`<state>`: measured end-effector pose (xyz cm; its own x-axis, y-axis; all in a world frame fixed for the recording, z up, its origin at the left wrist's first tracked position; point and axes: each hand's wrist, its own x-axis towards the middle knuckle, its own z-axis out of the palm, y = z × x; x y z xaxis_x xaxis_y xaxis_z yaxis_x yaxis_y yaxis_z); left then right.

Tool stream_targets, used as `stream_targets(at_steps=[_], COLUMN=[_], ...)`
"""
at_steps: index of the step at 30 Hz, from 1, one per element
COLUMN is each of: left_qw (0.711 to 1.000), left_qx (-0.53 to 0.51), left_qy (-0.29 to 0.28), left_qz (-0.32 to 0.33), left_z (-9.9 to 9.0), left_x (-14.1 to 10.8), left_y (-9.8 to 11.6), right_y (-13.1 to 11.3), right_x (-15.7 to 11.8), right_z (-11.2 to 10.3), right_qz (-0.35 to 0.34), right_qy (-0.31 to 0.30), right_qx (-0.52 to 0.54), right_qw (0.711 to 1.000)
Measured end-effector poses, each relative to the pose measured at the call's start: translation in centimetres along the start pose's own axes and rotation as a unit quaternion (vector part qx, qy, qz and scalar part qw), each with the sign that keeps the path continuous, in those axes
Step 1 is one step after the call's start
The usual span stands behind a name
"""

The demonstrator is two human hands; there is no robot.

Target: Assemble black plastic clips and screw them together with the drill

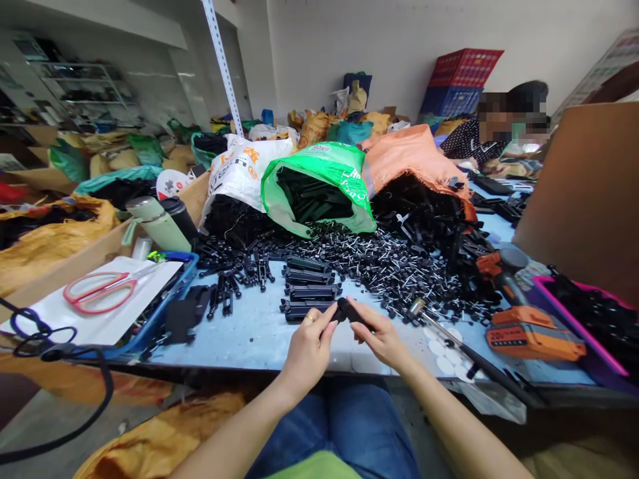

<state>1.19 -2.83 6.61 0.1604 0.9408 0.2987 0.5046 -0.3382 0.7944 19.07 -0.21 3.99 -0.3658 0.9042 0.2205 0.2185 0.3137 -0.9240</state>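
Observation:
Over the front of the blue table, both hands meet at a small black plastic part (342,310). My left hand (310,339) pinches its left side between thumb and fingers. On the other side my right hand (379,332) is closed round the right end, which its fingers partly hide. The exact kind of part cannot be made out. Just behind the hands lies a column of long black plastic pieces (312,291), set side by side. Beyond and to the right spreads a heap of screws with black heads (379,259).
Open sacks, one white (239,166), one green (319,179) and one orange (419,159), spill black parts. A cordless drill (534,331) and a hammer (464,346) lie right. Red scissors (102,291) rest on a blue tray (187,269) left. A person (479,140) sits across.

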Motion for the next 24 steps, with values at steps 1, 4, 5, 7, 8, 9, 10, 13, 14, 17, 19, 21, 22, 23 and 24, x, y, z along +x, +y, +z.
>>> stream_targets(at_steps=[1,4,5,7,8,9,10,13,14,17,19,21,22,23,24], left_qw=[1.0,0.995,0.992,0.987,0.986,0.985,0.983,0.984,0.986,0.989,0.989,0.989,0.985,0.978,0.967], left_qx=[-0.004,-0.031,-0.039,-0.05,-0.052,-0.053,-0.053,-0.048,-0.043,-0.034,-0.047,-0.078,-0.103,-0.132,-0.161], left_qy=[0.017,0.094,0.118,0.15,0.159,0.166,0.173,0.169,0.159,0.134,0.134,0.126,0.119,0.111,0.103], left_qz=[-0.005,-0.012,-0.011,0.001,0.01,0.018,0.024,0.035,0.038,0.045,0.031,-0.021,-0.064,-0.115,-0.167], left_z=[0.4,1.8,2.3,3.0,3.2,3.3,3.3,2.8,2.7,2.3,2.5,3.1,3.4,3.8,4.2], left_x=[-0.3,-0.8,-0.8,-0.8,-0.7,-0.5,-0.3,0.3,0.5,0.9,1.1,1.1,0.9,0.6,0.3], left_y=[0.0,0.0,0.0,-0.1,-0.1,-0.3,-0.4,-1.1,-1.3,-1.9,-2.3,-2.9,-3.3,-3.8,-4.3], right_y=[0.0,-0.2,-0.3,-0.5,-0.6,-0.7,-0.8,-0.9,-0.8,-0.5,-0.2,0.2,0.5,0.9,1.4], right_x=[0.0,0.0,0.0,-0.1,-0.1,-0.1,0.0,0.1,0.2,0.2,0.3,0.4,0.6,0.9,1.3], right_z=[0.1,1.0,1.5,2.5,2.9,3.3,3.7,4.6,4.9,5.6,5.9,5.7,5.3,4.5,3.4], right_qz=[-0.01,-0.014,-0.015,-0.024,-0.03,-0.036,-0.041,-0.045,-0.044,-0.045,-0.046,-0.036,-0.03,-0.024,-0.022], right_qy=[0.001,0.035,0.045,0.054,0.058,0.068,0.083,0.134,0.142,0.153,0.159,0.135,0.102,0.065,0.034], right_qx=[-0.019,-0.012,-0.003,0.0,-0.007,-0.017,-0.026,-0.043,-0.046,-0.058,-0.074,-0.104,-0.13,-0.165,-0.207], right_qw=[1.0,0.999,0.999,0.998,0.998,0.997,0.995,0.989,0.988,0.986,0.983,0.985,0.986,0.984,0.978])
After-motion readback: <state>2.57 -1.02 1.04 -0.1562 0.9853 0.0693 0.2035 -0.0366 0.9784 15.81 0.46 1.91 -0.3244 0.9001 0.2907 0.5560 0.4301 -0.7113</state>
